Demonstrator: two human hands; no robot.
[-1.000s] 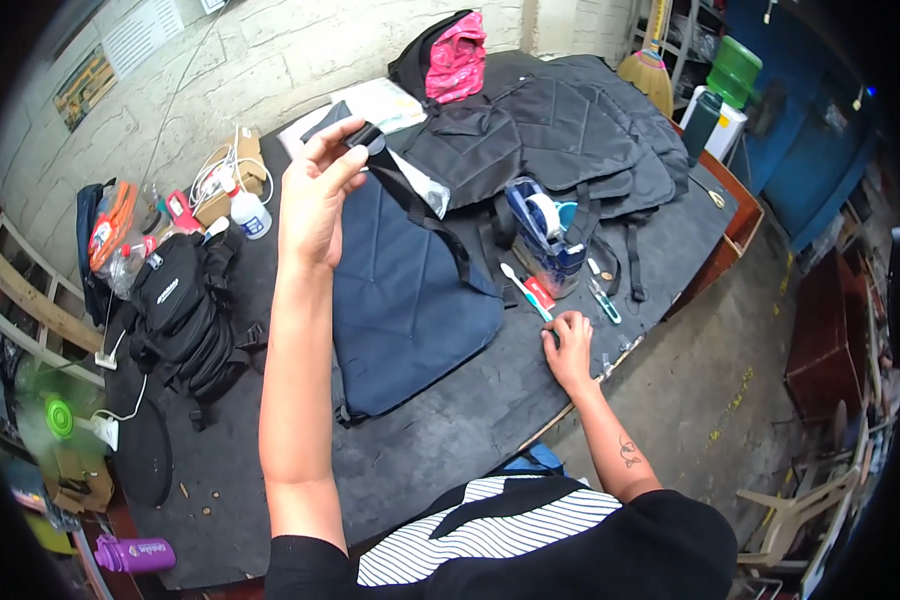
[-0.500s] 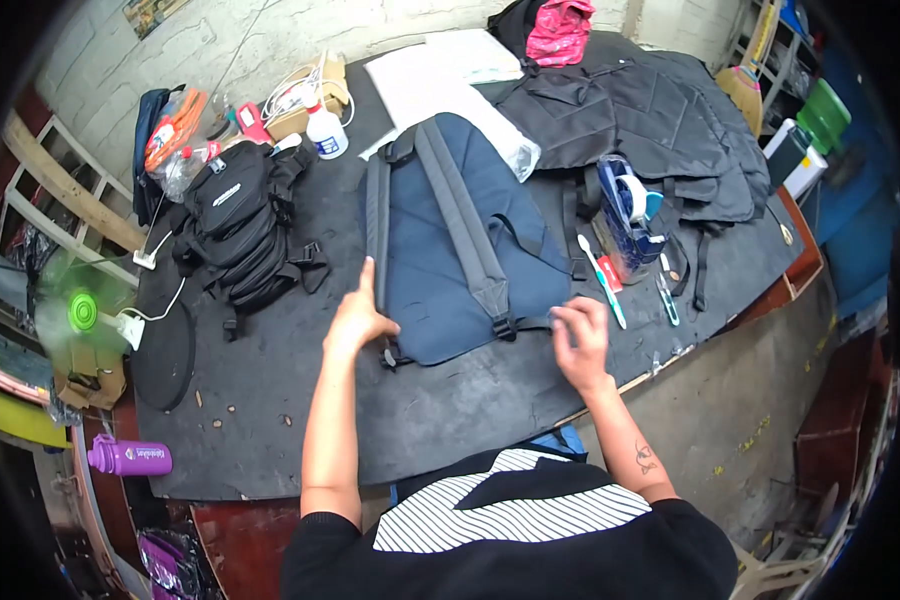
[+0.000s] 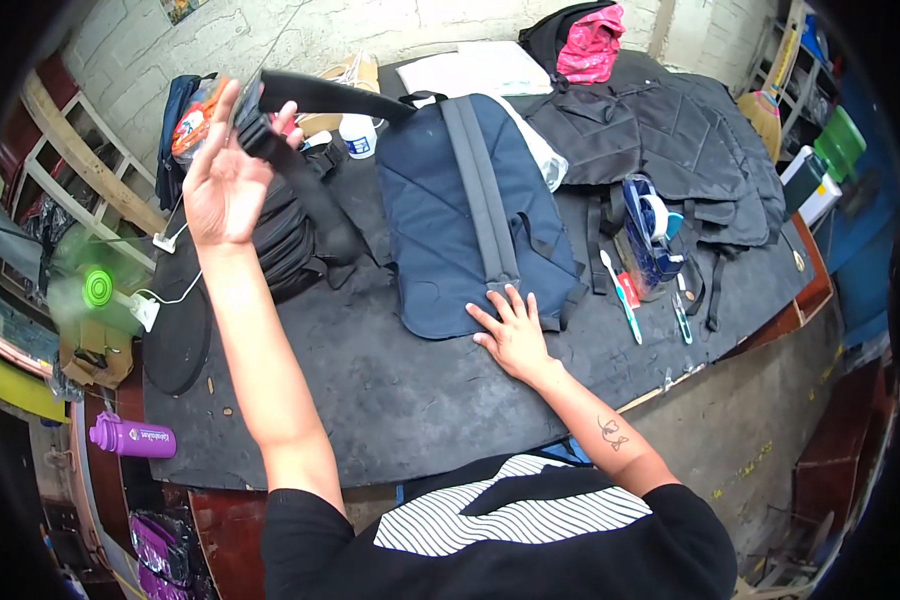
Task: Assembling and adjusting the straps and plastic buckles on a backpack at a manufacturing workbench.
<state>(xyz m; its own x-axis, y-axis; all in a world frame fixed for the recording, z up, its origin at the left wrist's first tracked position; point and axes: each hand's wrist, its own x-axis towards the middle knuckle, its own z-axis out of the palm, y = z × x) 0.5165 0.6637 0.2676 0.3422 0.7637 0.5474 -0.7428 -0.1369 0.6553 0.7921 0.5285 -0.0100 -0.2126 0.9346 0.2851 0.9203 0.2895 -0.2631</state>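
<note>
A dark blue backpack (image 3: pixel 435 215) lies flat on the table, its padded grey strap (image 3: pixel 475 175) running down the panel. My right hand (image 3: pixel 515 335) presses on its near edge, fingers spread, at the strap's lower end. Up at the left, my left hand (image 3: pixel 232 185) is raised palm up with its fingers stretched apart. The pack's other shoulder strap (image 3: pixel 335 97) arcs in the air from its top to this hand. Its buckle and webbing cross by the fingers and hang down; the fingers are not closed round them.
A black bag (image 3: pixel 285 240) lies left, partly behind my forearm. Black backpacks (image 3: pixel 690 150) are piled at right, near a clear blue pouch (image 3: pixel 650 235) and a toothbrush (image 3: pixel 620 295). A white bottle (image 3: pixel 358 137) stands behind. A purple bottle (image 3: pixel 135 437) and green fan (image 3: pixel 98 288) are far left.
My left hand has risen up and left from the backpack's side, and the left strap has swung off the panel. My right hand has moved left onto the backpack's near edge.
</note>
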